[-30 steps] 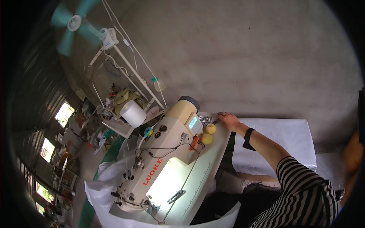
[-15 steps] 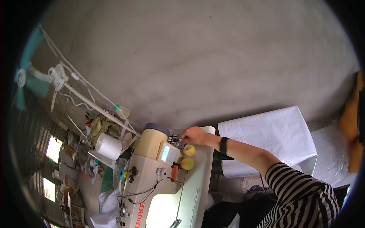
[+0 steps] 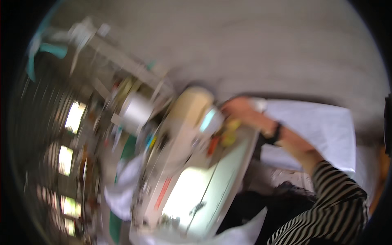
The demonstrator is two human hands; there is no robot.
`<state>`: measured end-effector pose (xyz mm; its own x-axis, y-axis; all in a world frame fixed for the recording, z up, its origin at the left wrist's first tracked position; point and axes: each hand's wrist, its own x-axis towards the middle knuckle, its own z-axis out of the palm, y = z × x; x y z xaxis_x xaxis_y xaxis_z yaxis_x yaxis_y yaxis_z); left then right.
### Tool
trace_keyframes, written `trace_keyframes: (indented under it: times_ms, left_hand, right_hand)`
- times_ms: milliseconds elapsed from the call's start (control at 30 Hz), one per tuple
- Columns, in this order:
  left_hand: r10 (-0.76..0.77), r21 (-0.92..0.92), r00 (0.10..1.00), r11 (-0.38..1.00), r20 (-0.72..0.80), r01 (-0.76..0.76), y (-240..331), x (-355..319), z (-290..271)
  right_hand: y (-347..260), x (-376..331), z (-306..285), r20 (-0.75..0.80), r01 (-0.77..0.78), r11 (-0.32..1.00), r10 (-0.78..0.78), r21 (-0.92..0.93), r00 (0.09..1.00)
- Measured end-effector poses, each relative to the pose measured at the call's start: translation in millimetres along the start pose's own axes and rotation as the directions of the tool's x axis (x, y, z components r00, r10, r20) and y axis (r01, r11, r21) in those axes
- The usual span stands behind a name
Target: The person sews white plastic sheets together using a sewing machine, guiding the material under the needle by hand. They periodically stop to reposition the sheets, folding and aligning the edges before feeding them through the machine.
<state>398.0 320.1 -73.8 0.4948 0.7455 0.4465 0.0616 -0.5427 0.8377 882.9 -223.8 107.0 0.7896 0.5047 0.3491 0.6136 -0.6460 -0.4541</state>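
Observation:
My right hand (image 3: 240, 109) reaches to the far right end of a cream sewing machine (image 3: 188, 108), beside its lit display (image 3: 207, 120). Motion smears its fingers, so I cannot make out whether they hold anything. A black band (image 3: 277, 134) circles that wrist. Just below the hand, two yellow round fruits (image 3: 229, 139) rest blurred on the machine's table (image 3: 241, 157). Small items that lay by the fingertips are hidden or too blurred to see. My left hand is out of the picture.
A large white thread cone (image 3: 136, 113) stands behind the machine, near a fan with teal blades (image 3: 53, 50) on a pale arm. White sheeting covers a block (image 3: 314, 126) at the right. White cloth (image 3: 249, 228) lies at the table's near edge; more fabric (image 3: 124, 192) hangs at the left.
The view has swung and blurred, so the machine and my right arm sit farther right and higher. My right hand stays by the machine's end. White cloth has come into view at the bottom.

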Motion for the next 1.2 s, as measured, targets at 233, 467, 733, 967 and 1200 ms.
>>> trace_keyframes:
  times_ms: [233,467,733,967,1200]
  left_hand:
    - [0.108,0.723,0.993,0.690,-0.053,-0.037,114,-110,-142]
    - [0.146,0.520,0.989,0.843,0.029,-0.140,120,-130,-179]
    - [0.341,0.525,0.899,0.731,0.273,-0.437,167,-130,-162]
    - [0.364,0.525,0.921,0.761,0.141,-0.382,167,-163,-172]
    - [0.370,0.503,0.702,0.864,-0.608,-0.020,202,-246,-325]
  right_hand:
    - [-171,-161,0,-0.003,0.285,0.784,-0.340,0.552,0.940]
    - [-365,-208,114,0.021,0.851,0.263,-0.958,0.455,0.285]
    - [-357,-213,164,0.241,0.780,0.562,-0.825,0.274,0.510]
    - [-381,-221,133,0.478,0.755,0.653,-0.684,0.063,0.551]
    - [-399,-202,164,0.136,0.907,0.368,-0.928,0.205,0.346]
